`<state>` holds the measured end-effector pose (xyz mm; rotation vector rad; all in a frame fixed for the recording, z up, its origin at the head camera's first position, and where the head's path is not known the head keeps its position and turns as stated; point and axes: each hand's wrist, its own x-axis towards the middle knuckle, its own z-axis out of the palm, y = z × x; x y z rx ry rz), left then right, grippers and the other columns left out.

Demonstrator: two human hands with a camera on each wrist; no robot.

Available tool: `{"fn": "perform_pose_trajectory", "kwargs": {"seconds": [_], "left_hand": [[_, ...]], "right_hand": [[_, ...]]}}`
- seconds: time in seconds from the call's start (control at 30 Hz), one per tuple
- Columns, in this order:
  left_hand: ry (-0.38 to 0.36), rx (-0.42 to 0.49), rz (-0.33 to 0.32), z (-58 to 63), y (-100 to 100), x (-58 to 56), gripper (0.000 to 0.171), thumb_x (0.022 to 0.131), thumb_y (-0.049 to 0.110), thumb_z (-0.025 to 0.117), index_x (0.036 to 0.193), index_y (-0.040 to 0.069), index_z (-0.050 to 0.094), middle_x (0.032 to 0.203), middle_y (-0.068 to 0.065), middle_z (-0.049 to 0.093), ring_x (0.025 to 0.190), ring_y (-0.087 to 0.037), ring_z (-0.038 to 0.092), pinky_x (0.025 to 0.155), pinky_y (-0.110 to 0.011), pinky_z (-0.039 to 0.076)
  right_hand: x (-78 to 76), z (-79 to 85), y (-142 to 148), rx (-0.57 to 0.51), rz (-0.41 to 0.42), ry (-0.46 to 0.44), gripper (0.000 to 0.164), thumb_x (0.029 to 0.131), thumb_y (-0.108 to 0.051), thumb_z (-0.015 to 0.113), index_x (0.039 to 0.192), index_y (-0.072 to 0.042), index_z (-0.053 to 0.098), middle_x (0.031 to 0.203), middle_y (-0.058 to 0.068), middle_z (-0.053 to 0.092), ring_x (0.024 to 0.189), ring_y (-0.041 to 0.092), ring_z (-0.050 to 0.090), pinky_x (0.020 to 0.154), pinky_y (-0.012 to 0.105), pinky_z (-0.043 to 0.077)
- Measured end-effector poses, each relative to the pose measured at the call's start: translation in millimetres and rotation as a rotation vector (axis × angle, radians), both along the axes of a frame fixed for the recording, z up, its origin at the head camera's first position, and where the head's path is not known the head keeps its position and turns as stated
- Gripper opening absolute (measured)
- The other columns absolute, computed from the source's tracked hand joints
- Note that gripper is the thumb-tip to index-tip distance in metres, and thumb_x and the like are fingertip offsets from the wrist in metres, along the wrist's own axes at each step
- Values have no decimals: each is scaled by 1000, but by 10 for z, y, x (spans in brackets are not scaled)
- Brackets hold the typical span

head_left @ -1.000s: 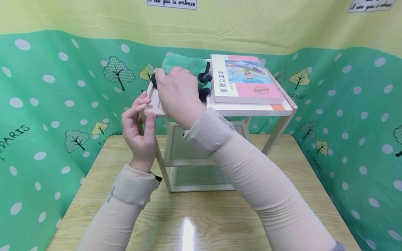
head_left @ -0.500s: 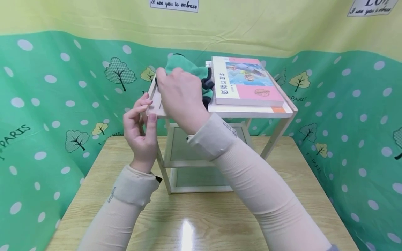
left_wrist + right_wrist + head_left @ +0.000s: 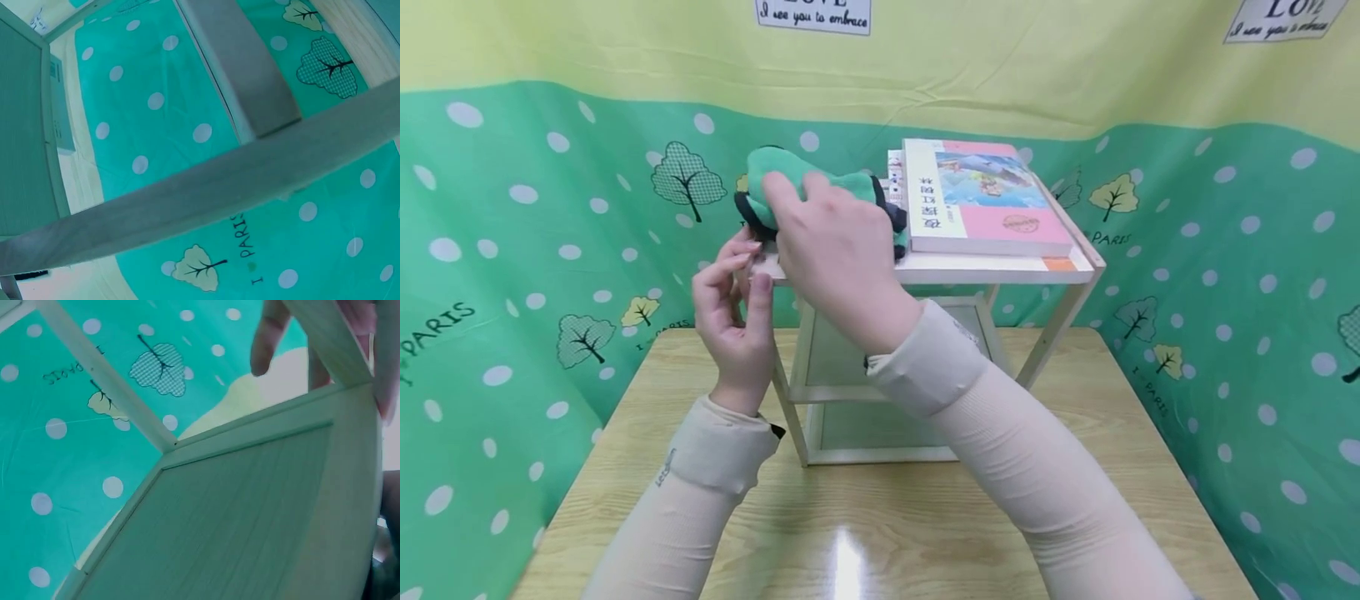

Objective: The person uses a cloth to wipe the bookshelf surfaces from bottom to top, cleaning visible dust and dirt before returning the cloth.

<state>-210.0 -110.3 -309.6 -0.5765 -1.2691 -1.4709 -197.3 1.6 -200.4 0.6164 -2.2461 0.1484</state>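
On the left of a white wooden shelf rack's top (image 3: 992, 272), my right hand (image 3: 842, 250) holds a green cloth with black edging (image 3: 765, 163). The cloth is bunched under the fingers and covers the top's left end. Dark trim of it sticks out to the right, close to a book. My left hand (image 3: 733, 329) grips the rack's front left corner, thumb in front and fingers behind. In the right wrist view, fingers (image 3: 269, 347) show past the rack's frame, above the underside of a panel (image 3: 244, 512). The left wrist view shows frame bars (image 3: 187, 194); neither hand is visible there.
A pink and white book (image 3: 1000, 221) lies on the right of the rack's top, over another flat printed item (image 3: 895, 171). Lower shelves (image 3: 880, 425) are below. The rack stands on a wooden table (image 3: 820, 525), with a patterned green and yellow curtain (image 3: 550, 250) around it.
My right hand has turned and shifted slightly, carrying the cloth left over the top's left edge and toward the left fingers. The left hand keeps its place on the corner.
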Motion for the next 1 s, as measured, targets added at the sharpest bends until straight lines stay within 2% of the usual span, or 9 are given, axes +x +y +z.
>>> {"fn": "perform_pose_trajectory", "kwargs": {"seconds": [0.13, 0.23, 0.3, 0.43, 0.57, 0.7, 0.8, 0.9, 1.0], "left_hand": [[12, -26, -8, -3, -7, 8, 45, 95, 24, 63, 107, -17, 49, 123, -10, 66, 124, -30, 58, 65, -17, 42], [21, -36, -1, -7, -12, 10, 44, 96, 23, 61, 107, -17, 49, 124, -8, 65, 114, -24, 61, 64, -16, 39], [26, -33, 9, -13, -14, 12, 43, 97, 23, 61, 108, -17, 48, 123, -5, 64, 98, -16, 60, 63, -17, 35], [28, -34, 34, -18, -16, 6, 51, 96, 30, 62, 106, -17, 47, 110, 5, 62, 76, -6, 46, 63, -17, 32], [46, -51, 33, -16, -24, -19, 53, 96, 32, 62, 104, -17, 45, 92, 10, 53, 71, -4, 43, 62, -17, 34], [62, -73, 1, -28, -50, -18, 42, 98, 23, 60, 111, -15, 47, 97, 8, 59, 83, -8, 56, 78, -24, 48], [64, -70, -14, -34, -57, -12, 41, 98, 21, 61, 114, -14, 48, 106, 6, 63, 94, -13, 60, 88, -30, 51], [62, -63, -3, -26, -44, -19, 46, 97, 26, 63, 109, -15, 48, 98, 8, 60, 82, -8, 55, 77, -23, 47], [53, -60, 23, -23, -27, -17, 54, 96, 32, 64, 103, -17, 44, 93, 10, 53, 71, -3, 45, 65, -18, 38]], "right_hand": [[61, -13, 86, -203, 170, 96, 28, 87, -7, 52, 109, -15, 66, 88, 3, 67, 58, 17, 52, 42, 29, 43], [104, -27, 127, -275, 308, 156, 30, 88, -5, 50, 112, -11, 67, 100, 6, 70, 69, 19, 62, 46, 30, 46], [127, -45, 139, -292, 378, 199, 29, 88, -3, 48, 110, -9, 67, 100, 8, 70, 75, 21, 66, 47, 31, 48], [160, -94, 154, -278, 481, 312, 27, 88, -1, 48, 106, -6, 67, 98, 10, 69, 84, 22, 69, 57, 30, 56], [181, -142, 176, -219, 581, 458, 23, 89, 0, 51, 102, -7, 69, 98, 12, 69, 91, 24, 69, 79, 28, 61], [207, -174, 201, -166, 655, 542, 20, 89, -1, 55, 100, -9, 70, 98, 13, 68, 91, 25, 68, 83, 28, 61], [228, -151, 237, -158, 685, 567, 18, 88, -1, 58, 100, -9, 70, 97, 13, 68, 90, 25, 68, 84, 29, 61], [250, -88, 300, -175, 700, 581, 18, 88, 0, 60, 100, -8, 70, 97, 15, 69, 91, 27, 68, 87, 31, 61], [270, -21, 372, -206, 709, 591, 16, 87, 0, 62, 99, -6, 70, 98, 17, 69, 92, 29, 68, 88, 32, 60]]}}
